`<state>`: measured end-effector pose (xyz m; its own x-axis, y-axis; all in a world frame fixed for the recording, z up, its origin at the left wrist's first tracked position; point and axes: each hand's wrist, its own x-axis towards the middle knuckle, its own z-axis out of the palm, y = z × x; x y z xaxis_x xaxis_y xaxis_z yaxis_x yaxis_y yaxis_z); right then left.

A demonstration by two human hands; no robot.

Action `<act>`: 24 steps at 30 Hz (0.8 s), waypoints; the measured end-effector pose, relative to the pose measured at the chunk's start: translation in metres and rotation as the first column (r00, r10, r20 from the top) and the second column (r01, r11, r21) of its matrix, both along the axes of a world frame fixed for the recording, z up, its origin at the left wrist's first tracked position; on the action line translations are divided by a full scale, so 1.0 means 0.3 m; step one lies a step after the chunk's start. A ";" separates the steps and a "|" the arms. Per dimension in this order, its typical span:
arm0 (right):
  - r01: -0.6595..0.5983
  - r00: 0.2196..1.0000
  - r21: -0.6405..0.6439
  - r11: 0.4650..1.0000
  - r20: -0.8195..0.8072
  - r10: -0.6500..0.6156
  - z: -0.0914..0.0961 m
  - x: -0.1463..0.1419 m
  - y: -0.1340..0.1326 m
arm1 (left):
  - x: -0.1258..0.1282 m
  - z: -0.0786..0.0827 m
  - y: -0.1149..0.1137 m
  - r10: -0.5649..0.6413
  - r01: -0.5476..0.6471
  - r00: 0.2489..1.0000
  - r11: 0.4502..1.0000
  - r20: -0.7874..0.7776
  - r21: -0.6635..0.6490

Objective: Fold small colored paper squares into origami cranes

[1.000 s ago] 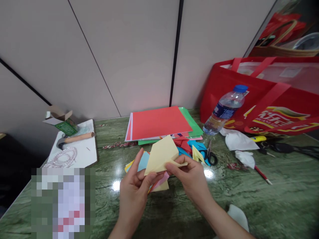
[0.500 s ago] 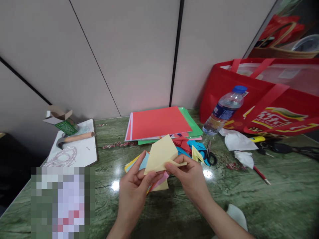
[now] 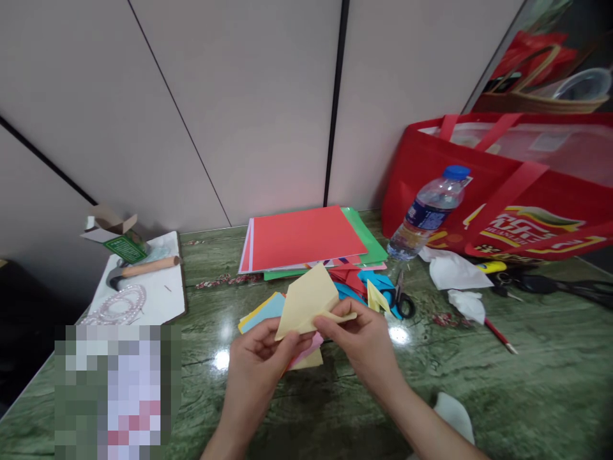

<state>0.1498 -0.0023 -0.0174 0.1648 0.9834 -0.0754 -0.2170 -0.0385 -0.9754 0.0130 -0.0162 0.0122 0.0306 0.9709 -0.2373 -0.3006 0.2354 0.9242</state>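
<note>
Head view, nearest first: the left hand (image 3: 261, 358) comes up from 7 o'clock, thumb on top and curled fingers beneath, pinching the lower left corner of a pale yellow paper (image 3: 309, 297). From 5 o'clock the right hand (image 3: 361, 335) grips its lower right end between thumb and bent fingers. The paper is held at mid-view, above the green tabletop (image 3: 205, 409).

Folding seems partway: slanted edges and a pointed top are formed, while a narrow flap at the 4 o'clock end juts out, not yet pressed flat.

Just beyond, taking the paper as the dial's centre, a light blue sheet (image 3: 265, 313) lies at 9 o'clock. At 3 o'clock a yellow folded piece (image 3: 376, 297), apparently already shaped, sits beside scissors (image 3: 406, 305). Farther off, a red sheet (image 3: 306, 239) tops a stack at 12, and a bottle (image 3: 424, 217) leans at 2.
</note>
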 end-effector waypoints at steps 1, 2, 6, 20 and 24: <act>0.002 1.000 0.005 1.000 0.016 -0.002 0.001 -0.001 -0.002 | -0.002 0.002 0.001 -0.016 0.016 1.000 1.000 -0.003 -0.004; 0.003 0.999 0.013 1.000 0.032 -0.004 0.001 -0.002 -0.003 | -0.005 0.005 0.003 -0.028 0.028 1.000 1.000 -0.007 -0.008; 0.002 0.997 0.035 0.999 0.079 -0.005 0.001 -0.005 -0.007 | -0.015 0.010 0.005 -0.055 0.055 0.998 0.998 -0.004 -0.037; -0.033 0.992 0.042 0.999 0.127 0.027 -0.001 -0.002 -0.004 | -0.035 0.006 0.009 -0.131 0.131 0.991 0.991 0.000 -0.034; -0.031 0.991 0.041 0.999 0.131 0.026 0.002 -0.003 -0.005 | -0.036 0.001 0.009 -0.105 0.104 0.994 0.994 -0.030 -0.036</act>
<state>0.1490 -0.0039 -0.0169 0.1422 0.9898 -0.0125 -0.0876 0.0000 -0.9962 0.0022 -0.0134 0.0126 0.1231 0.9540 -0.2732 -0.2438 0.2959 0.9236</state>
